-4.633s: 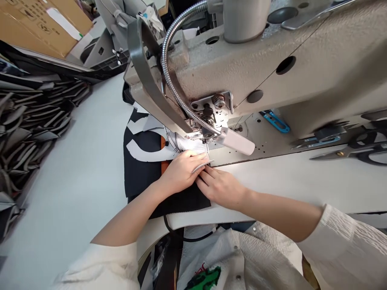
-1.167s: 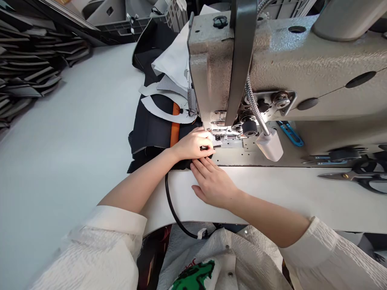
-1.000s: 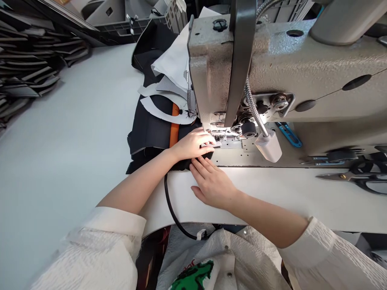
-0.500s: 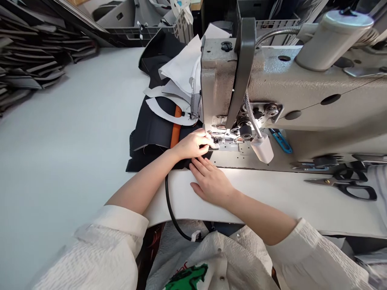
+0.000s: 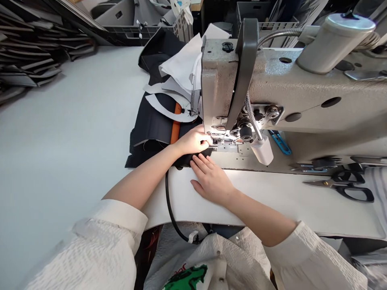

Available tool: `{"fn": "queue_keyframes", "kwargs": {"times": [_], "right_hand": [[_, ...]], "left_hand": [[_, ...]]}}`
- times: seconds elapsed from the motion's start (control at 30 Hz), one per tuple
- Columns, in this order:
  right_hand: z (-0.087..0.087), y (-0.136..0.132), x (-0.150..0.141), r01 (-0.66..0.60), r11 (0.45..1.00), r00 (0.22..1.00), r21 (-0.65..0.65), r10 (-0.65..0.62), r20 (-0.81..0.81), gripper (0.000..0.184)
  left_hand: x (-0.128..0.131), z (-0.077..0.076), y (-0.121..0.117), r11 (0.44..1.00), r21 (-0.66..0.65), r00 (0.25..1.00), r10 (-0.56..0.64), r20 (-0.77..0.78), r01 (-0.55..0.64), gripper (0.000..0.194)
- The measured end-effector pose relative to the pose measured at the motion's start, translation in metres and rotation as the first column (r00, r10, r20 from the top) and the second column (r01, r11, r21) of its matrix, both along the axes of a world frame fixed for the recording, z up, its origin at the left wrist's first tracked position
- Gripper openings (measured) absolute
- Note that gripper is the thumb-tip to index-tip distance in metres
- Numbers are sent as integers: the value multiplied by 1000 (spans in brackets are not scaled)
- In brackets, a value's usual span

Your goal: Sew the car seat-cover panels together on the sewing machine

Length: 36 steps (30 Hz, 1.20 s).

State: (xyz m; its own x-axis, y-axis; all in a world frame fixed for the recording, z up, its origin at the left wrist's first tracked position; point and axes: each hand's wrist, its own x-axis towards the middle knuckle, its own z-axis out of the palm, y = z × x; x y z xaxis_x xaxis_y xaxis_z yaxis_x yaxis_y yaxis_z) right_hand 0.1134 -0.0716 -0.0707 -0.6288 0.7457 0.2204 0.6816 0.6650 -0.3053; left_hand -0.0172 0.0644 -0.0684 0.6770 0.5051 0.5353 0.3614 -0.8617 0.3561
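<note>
My left hand [image 5: 193, 141] is curled at the presser foot [image 5: 222, 140] of the grey sewing machine [image 5: 272, 92], its fingertips pinching a small piece I cannot make out. Beside it my right hand [image 5: 211, 181] lies flat with fingers stretched out on the white table, fingertips touching the edge of the black fabric [image 5: 154, 129]. An orange strip [image 5: 174, 128] and white curved cut pieces [image 5: 169, 108] rest on that black fabric behind my left hand.
Black-handled scissors [image 5: 341, 186] lie at the right on the machine bed, a blue tool [image 5: 281, 141] under the machine arm. Stacks of dark cut pieces [image 5: 27, 52] fill the far left. Grey crates [image 5: 145, 28] stand at the back. A black cable [image 5: 169, 209] hangs off the table's front edge.
My view has pulled back and turned right since the oldest frame. My left hand has closed in on the presser foot; my right hand has slid slightly back, staying flat.
</note>
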Motion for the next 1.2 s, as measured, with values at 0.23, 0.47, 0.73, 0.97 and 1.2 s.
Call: {"fn": "queue_keyframes", "kwargs": {"times": [0.23, 0.47, 0.73, 0.97, 1.2], "right_hand": [[2, 3, 2, 28, 1000, 999, 12, -29, 19, 54], [-1, 2, 0, 40, 999, 999, 30, -40, 4, 52], [4, -1, 4, -38, 995, 998, 88, 41, -41, 36], [5, -3, 12, -285, 946, 929, 156, 313, -196, 29], [1, -3, 12, -313, 939, 897, 145, 342, -280, 28]], "left_hand": [[0, -1, 17, 1000, 15, 999, 27, -46, -27, 21], [0, -1, 14, 999, 26, 999, 41, -29, -40, 23], [-3, -4, 13, 999, 27, 999, -18, 48, 17, 21], [-8, -2, 17, 932, -187, 880, 355, 316, -309, 20], [2, 3, 29, 735, -139, 744, 668, -18, -663, 22]]}}
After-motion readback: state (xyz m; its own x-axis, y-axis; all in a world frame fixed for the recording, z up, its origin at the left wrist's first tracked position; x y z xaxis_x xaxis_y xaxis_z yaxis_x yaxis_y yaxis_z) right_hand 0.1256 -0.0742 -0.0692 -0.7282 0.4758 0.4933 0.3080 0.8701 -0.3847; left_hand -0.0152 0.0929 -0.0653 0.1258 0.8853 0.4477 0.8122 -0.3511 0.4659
